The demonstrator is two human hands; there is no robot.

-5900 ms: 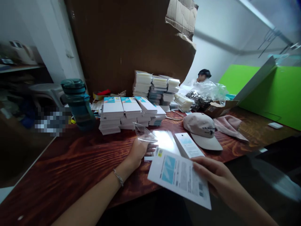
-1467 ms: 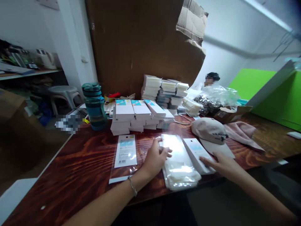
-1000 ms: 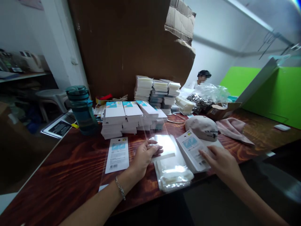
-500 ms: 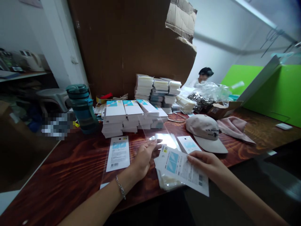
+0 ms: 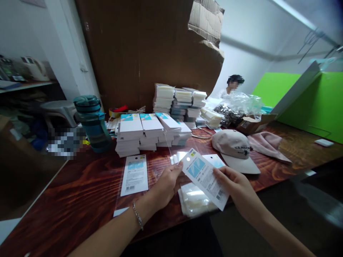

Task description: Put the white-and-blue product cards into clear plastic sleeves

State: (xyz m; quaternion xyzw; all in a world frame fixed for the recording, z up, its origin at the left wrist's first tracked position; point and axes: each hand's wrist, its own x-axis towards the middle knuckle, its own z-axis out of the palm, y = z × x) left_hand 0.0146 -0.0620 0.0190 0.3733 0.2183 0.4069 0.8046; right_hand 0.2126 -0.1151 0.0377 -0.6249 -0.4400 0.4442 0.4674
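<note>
1. Head view, your hands. Your right hand (image 5: 235, 185) pinches a printed card (image 5: 205, 178) by its right edge, thumb on top and fingers clamped beneath. The card is lifted off the table and tilted, hang-hole end pointing up and left.

2. Your left hand (image 5: 167, 184) holds a clear sleeve (image 5: 178, 150), thumb and fingertips closed on its lower part. The sleeve stands up from the hand, hard to see apart from the glare. The card's top corner sits just beside the thumb, at or near the sleeve's mouth; whether it has entered cannot be told.

3. Step in hand, by my reading: feeding the card into the sleeve. The next move likely calls for keeping the mouth open and lining the card's narrow end up square with it, since the film looks floppy and could buckle.

4. Near edge of the tabletop (image 5: 80, 185): a pile of empty sleeves (image 5: 193, 201) lies directly under your hands. A second loose card (image 5: 214, 160) lies flat just behind it.

5. To the left, a card already bagged (image 5: 134, 175) lies flat, well apart from your hands.

6. Middle of the tabletop: stacks of white cards (image 5: 144, 134), taller stacks behind them against brown cardboard (image 5: 147, 53). A teal bottle (image 5: 92, 121) stands at the left edge.

7. Right of centre: a beige cap (image 5: 233, 148), touching a pink cloth (image 5: 265, 144).

8. Far end: another person (image 5: 233, 84) sits behind a plastic bag (image 5: 238, 105), hands not visible.
</note>
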